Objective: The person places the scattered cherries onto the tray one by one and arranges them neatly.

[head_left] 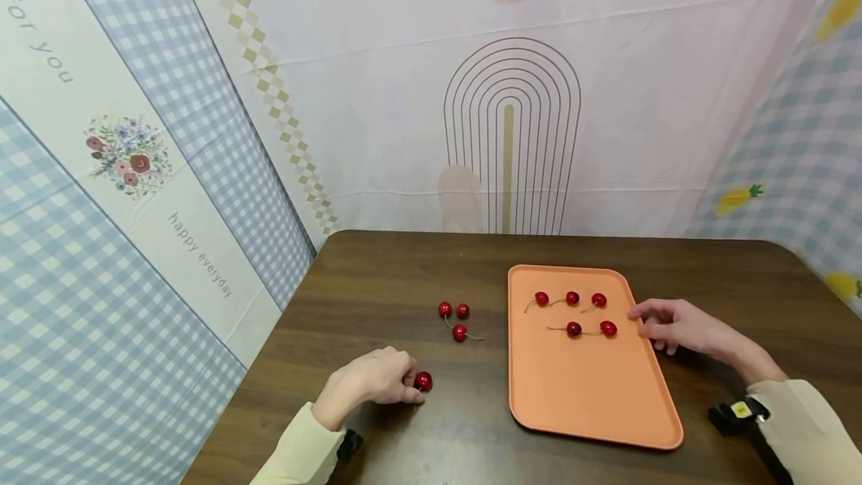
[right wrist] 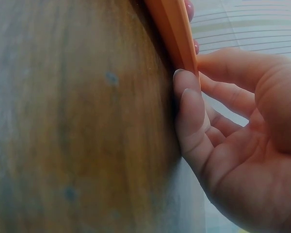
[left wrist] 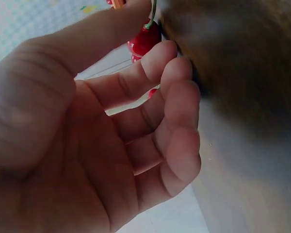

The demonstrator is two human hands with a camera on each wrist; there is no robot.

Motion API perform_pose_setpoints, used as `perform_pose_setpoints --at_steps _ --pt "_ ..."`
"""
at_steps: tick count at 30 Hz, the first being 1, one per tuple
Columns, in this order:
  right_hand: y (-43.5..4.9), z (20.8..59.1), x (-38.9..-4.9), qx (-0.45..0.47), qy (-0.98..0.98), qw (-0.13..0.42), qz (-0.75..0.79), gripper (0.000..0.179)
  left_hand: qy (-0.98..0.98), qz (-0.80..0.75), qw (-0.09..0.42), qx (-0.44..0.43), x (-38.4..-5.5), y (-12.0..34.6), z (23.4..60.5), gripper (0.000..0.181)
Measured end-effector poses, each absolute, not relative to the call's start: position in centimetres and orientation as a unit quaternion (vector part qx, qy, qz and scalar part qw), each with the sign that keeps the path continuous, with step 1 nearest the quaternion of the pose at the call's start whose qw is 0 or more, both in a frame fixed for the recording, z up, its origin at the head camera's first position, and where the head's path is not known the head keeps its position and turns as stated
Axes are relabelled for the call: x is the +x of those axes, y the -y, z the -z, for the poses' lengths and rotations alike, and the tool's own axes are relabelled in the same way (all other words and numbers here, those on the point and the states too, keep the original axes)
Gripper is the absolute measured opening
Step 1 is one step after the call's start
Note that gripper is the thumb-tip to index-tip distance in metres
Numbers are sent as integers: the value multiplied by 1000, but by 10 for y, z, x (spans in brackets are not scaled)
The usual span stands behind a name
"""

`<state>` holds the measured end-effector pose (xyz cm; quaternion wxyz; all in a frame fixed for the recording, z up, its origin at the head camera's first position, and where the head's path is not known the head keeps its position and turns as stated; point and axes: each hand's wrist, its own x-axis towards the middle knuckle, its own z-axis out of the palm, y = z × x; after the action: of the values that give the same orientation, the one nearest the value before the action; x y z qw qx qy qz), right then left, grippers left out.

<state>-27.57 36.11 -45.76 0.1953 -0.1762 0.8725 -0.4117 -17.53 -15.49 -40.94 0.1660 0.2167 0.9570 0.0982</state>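
My left hand (head_left: 377, 376) is low over the table with its fingers curled; thumb and index finger pinch a red cherry (head_left: 423, 381). In the left wrist view that cherry (left wrist: 146, 41) shows between the thumb and index fingertip, its green stem pointing up beside the thumb. My right hand (head_left: 687, 328) grips the right rim of an orange tray (head_left: 586, 403). The right wrist view shows the thumb on one side of the tray's rim (right wrist: 177, 36) and bent fingers on the other. Several stemmed cherries lie in two rows on the tray's far part, including one cherry (head_left: 608, 328) near the right hand.
Three loose cherries (head_left: 459, 333) lie on the dark wooden table (head_left: 390, 268), between the left hand and the tray. A patterned white cloth (head_left: 377, 118) hangs behind the table, and a blue checked cloth (head_left: 168, 43) hangs along the left side.
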Motion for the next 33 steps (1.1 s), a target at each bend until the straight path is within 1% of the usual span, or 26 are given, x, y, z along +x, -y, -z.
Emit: perform_pose_setpoints --at_steps 5,15,25,33 --pt "-360 457 -275 -172 -874 194 410 41 -957 -88 150 234 -177 155 409 30" --pt "-359 457 -275 -176 -874 195 409 41 -953 -77 147 254 -180 152 408 28" --pt "-360 458 -275 -176 -874 194 410 41 -941 -86 119 303 -209 126 393 22" --pt "-360 457 -274 -178 -874 193 409 42 -938 -98 132 306 -224 104 385 21"
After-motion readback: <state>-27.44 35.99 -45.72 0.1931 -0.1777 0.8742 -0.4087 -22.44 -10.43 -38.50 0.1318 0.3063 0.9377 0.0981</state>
